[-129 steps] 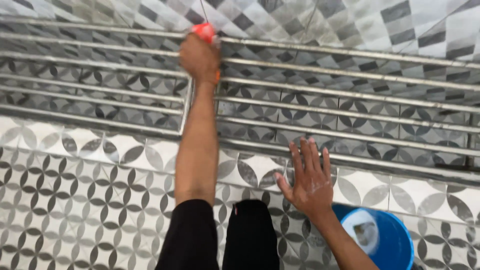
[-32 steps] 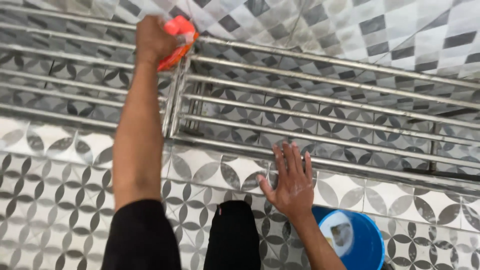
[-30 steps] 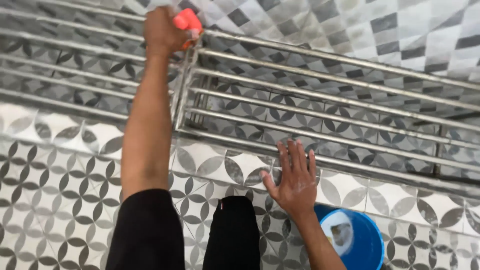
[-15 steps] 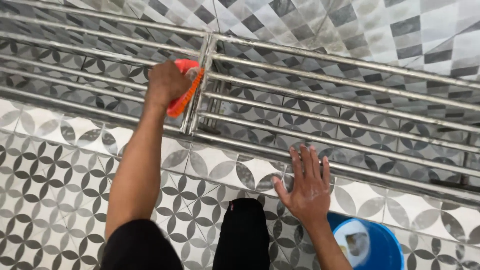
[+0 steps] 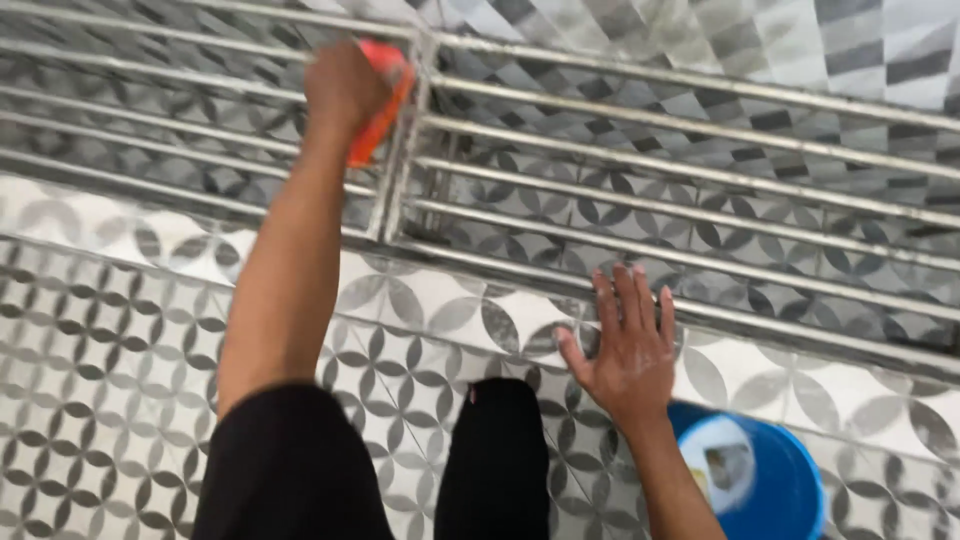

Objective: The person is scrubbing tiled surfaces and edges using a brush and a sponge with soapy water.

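Note:
My left hand (image 5: 342,88) grips an orange-red scrubbing tool (image 5: 381,102) and holds it against the upright post of a steel railing (image 5: 700,170) with several horizontal bars. Most of the tool is hidden by my fingers. My right hand (image 5: 625,340) lies flat with fingers spread on the patterned tile ledge (image 5: 440,310) just below the lowest bar. My black-clad knee (image 5: 500,450) rests on the tile between the two arms.
A blue bucket (image 5: 775,490) with a whitish object inside stands at the lower right, close to my right wrist. Black-and-white patterned floor tiles (image 5: 110,380) spread to the left. More patterned tile shows beyond the railing bars.
My left hand has slid the orange-red tool down and back up along the railing post. The right hand has stayed planted on the tile ledge.

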